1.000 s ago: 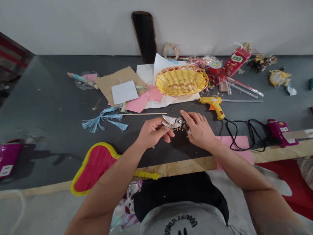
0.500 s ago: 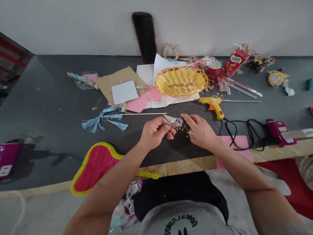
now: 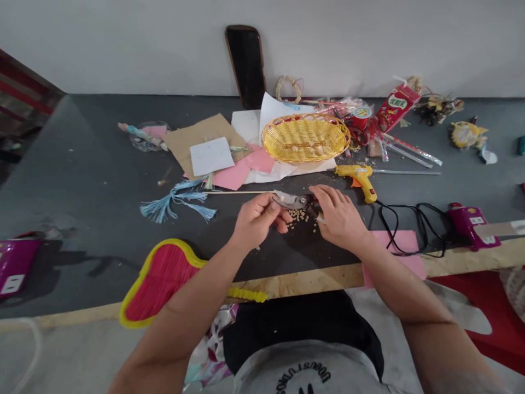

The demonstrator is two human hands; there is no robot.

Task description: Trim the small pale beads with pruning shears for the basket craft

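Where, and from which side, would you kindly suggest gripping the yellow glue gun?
I'd probably grip the yellow glue gun by its handle, coming from the person's side: it lies flat, handle slanting toward the person, nozzle pointing left in the picture.

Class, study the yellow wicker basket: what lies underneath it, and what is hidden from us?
Pale paper shows along the near edge of the yellow wicker basket. Whatever lies beneath its middle is covered by the basket itself.

dim light casts soft shadows on the dark tabletop [image 3: 102, 169]; edges look stretched.
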